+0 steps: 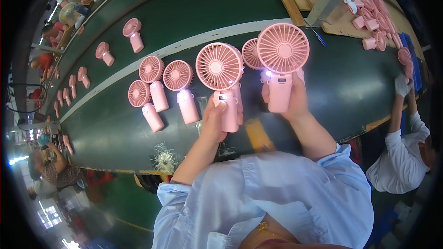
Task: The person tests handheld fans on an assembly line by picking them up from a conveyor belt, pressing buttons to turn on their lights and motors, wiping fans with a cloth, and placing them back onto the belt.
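Note:
My left hand (pixel 212 123) is closed around the handle of a pink handheld fan (pixel 229 119), its round grille facing up and its thumb near the small display. To its right, my right hand (pixel 300 100) grips another pink handheld fan (pixel 280 97), which also has a small dark display. Behind these two, a further pink fan head (pixel 250 54) is partly hidden; whether a hand holds it I cannot tell. Left of my left hand lie three pink fans, one nearest (pixel 187 106), another (pixel 159 96) and a third (pixel 152 117), with lights glowing near their necks.
Several pink fans line the far green belt (pixel 157 7) beyond a white rail (pixel 194 40). At the right, fans are piled on cardboard (pixel 341 26), near a blue pen (pixel 320 39). A gloved co-worker (pixel 400 157) handles a fan there. Clear scraps (pixel 165 158) lie near the front edge.

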Action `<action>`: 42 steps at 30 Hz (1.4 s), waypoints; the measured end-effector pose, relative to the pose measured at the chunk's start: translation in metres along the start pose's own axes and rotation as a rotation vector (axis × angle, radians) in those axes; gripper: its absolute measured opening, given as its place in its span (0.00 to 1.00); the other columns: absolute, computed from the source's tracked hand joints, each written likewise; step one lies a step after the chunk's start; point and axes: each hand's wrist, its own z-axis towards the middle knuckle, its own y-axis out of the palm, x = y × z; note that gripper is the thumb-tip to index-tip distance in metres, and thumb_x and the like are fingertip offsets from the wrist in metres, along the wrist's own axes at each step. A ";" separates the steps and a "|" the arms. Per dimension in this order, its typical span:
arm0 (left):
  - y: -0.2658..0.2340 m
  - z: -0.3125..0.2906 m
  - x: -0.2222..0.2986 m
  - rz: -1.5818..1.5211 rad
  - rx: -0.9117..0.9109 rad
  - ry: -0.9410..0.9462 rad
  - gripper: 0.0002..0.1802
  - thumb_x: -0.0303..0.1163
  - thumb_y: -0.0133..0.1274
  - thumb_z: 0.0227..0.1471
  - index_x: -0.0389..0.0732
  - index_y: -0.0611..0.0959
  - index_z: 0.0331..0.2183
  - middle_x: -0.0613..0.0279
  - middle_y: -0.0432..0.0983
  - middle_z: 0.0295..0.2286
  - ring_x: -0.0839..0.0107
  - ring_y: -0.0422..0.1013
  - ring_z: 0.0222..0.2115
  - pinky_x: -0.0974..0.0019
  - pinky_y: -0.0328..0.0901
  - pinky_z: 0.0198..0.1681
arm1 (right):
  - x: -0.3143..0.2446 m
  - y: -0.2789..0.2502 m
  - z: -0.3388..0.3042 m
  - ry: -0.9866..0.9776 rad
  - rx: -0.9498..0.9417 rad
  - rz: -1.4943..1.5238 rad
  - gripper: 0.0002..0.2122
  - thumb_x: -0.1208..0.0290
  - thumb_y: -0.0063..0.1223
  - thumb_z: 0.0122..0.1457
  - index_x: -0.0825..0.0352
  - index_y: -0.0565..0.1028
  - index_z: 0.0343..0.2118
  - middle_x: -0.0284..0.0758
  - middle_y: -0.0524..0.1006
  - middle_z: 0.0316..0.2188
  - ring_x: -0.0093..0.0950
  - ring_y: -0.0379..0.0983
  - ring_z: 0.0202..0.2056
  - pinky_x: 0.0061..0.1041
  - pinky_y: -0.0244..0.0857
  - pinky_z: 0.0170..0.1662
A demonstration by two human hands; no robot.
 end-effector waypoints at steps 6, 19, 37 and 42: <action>0.002 0.006 -0.008 -0.261 -0.163 -0.140 0.21 0.43 0.41 0.51 0.39 0.63 0.42 0.52 0.68 0.24 0.63 0.66 0.14 0.65 0.61 0.14 | 0.008 -0.003 -0.002 -0.025 -0.304 -0.140 0.32 0.43 0.46 0.51 0.69 0.64 0.48 0.27 0.62 0.22 0.19 0.58 0.26 0.21 0.58 0.34; 0.011 0.004 -0.012 -0.300 0.015 -0.250 0.34 0.62 0.25 0.52 0.39 0.69 0.34 0.51 0.67 0.15 0.64 0.63 0.07 0.69 0.57 0.08 | 0.014 -0.005 0.001 -0.049 -0.312 -0.075 0.28 0.43 0.47 0.50 0.68 0.69 0.40 0.37 0.69 0.37 0.30 0.67 0.43 0.32 0.62 0.48; -0.004 0.012 -0.029 -0.509 -0.616 -0.309 0.37 0.66 0.28 0.49 0.41 0.71 0.39 0.59 0.72 0.23 0.72 0.69 0.19 0.74 0.64 0.18 | 0.016 0.009 -0.001 0.039 -0.386 0.025 0.21 0.52 0.55 0.49 0.68 0.70 0.36 0.35 0.72 0.31 0.26 0.72 0.29 0.24 0.69 0.33; -0.003 0.000 -0.028 0.223 -0.182 -0.052 0.32 0.43 0.46 0.54 0.36 0.57 0.53 0.60 0.65 0.45 0.73 0.63 0.44 0.70 0.60 0.45 | 0.012 0.008 -0.006 0.013 -0.179 -0.170 0.21 0.59 0.56 0.50 0.67 0.69 0.43 0.31 0.71 0.39 0.23 0.67 0.42 0.25 0.62 0.46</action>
